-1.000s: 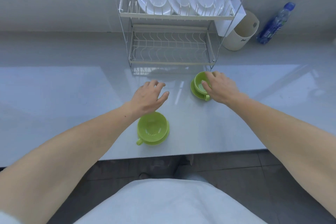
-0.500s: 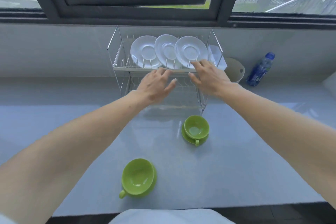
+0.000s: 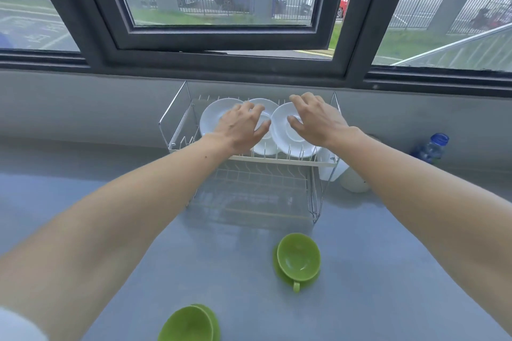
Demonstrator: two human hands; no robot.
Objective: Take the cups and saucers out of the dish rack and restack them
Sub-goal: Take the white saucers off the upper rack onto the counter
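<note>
The left hand (image 3: 241, 127) and right hand (image 3: 315, 122) are spread open and empty over the upright saucers (image 3: 291, 141). A hasty grab could knock neighbouring saucers together.

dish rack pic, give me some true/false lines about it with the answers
1. Three white saucers stand in the upper tier of the rack. True.
2. The green cups sit in the rack's lower tier. False: both stand on the counter, in front of the rack.
3. The left hand and right hand are both up at the saucers. True.
4. The bottle stands left of the rack. False: it stands to the right of it.
</note>
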